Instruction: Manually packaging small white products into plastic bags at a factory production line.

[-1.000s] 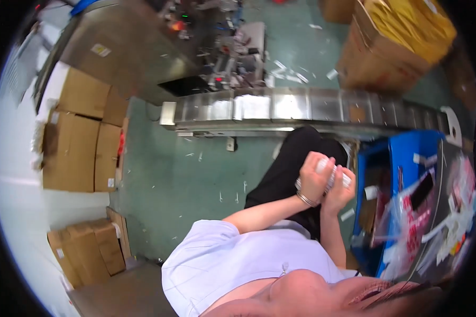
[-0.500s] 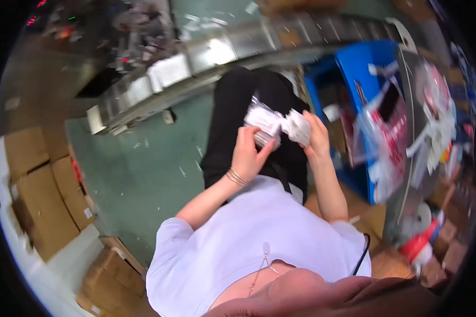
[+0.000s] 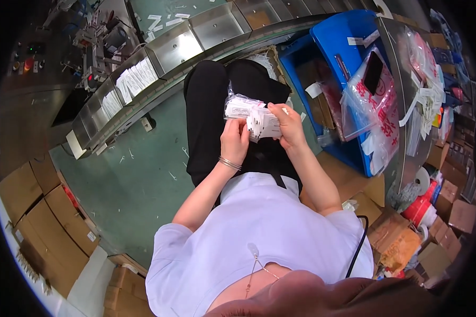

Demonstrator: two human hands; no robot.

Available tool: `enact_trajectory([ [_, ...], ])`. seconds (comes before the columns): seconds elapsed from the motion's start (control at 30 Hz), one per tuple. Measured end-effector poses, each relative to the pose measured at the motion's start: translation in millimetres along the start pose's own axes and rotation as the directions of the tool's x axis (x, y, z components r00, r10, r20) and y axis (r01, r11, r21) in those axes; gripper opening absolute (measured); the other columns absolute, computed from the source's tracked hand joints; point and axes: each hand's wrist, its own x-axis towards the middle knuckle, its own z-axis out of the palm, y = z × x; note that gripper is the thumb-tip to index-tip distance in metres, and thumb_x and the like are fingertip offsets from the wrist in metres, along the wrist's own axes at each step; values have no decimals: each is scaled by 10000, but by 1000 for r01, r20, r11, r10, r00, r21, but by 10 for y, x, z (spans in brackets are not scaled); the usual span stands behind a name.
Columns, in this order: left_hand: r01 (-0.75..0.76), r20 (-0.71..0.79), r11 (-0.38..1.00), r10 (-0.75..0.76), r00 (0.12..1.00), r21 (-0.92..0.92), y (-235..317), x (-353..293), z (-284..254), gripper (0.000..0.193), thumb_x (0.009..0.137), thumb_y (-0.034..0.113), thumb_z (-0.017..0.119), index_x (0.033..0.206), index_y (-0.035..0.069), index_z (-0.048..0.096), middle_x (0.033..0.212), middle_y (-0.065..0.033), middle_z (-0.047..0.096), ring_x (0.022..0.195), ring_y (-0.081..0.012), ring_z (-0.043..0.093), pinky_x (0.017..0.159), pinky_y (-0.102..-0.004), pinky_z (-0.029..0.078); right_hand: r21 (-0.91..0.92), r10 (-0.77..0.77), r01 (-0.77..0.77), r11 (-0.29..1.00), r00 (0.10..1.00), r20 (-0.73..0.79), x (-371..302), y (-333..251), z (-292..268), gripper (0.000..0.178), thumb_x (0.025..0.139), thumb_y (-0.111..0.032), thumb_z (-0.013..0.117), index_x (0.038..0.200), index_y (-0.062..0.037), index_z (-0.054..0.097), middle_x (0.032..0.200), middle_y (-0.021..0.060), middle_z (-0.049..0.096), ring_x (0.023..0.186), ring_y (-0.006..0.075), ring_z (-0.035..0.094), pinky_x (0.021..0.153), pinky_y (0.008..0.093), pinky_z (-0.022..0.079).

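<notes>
Over my lap, my right hand (image 3: 290,126) grips a fanned stack of small white printed packets (image 3: 265,123), thumb on top. Directly left of it is a clear plastic bag (image 3: 230,96) with more white packets showing in it. Curled fingers of my left hand (image 3: 234,141) hold the lower side of this bag, close against the stack. The stack overlaps the bag's right part, and my left fingertips are partly hidden.
A steel channel with compartments (image 3: 217,27) runs ahead, holding rows of white packets (image 3: 136,79) at left. To my right stands a blue bin (image 3: 328,37) with plastic bags and a dark phone (image 3: 373,72) at it. Cardboard boxes (image 3: 53,232) stand left; a machine (image 3: 98,53) is at far left.
My hands have come closer together. The packets in my right hand, bunched and apart from the bag before, now spread out beside and over it. The head view has shifted.
</notes>
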Motion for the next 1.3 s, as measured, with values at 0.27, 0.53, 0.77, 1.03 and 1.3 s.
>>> enact_trajectory([
  [0.27,341,170,700,-304,937,-627,-131,100,-93,86,885,96,552,880,12,531,751,-7,555,629,-73,530,558,-216,448,-394,-596,523,755,799,-80,107,323,142,174,785,-157,701,758,-29,588,668,17,572,524,120,524,466,245,411],
  [0.53,186,-30,849,-230,973,-494,-100,22,-109,91,880,91,553,886,5,524,725,-34,551,618,-100,538,532,-237,442,-708,-852,689,156,456,257,90,290,237,154,749,-103,698,746,-8,577,711,75,547,601,210,549,513,301,427],
  [0.77,-242,-142,968,250,958,73,23,14,-135,56,843,33,551,880,-6,533,721,-128,565,573,-238,561,529,-306,464,-724,-835,678,123,465,293,196,292,303,138,748,-115,677,743,-23,575,711,113,546,590,294,557,501,360,430],
  [1.03,-10,-152,996,-3,988,-88,234,81,-18,75,834,40,571,888,-10,557,723,-136,594,611,-263,593,551,-323,480,-779,-892,603,174,432,135,246,216,531,130,776,-125,651,752,-27,568,713,107,550,582,295,558,501,369,426],
  [1.3,-233,92,938,216,972,255,219,347,-422,299,773,165,647,1000,0,542,916,-149,610,852,-279,604,756,-390,471,-673,-830,736,70,416,370,266,171,294,508,896,-398,490,1185,19,458,1182,237,452,1062,387,465,898,445,361],
])
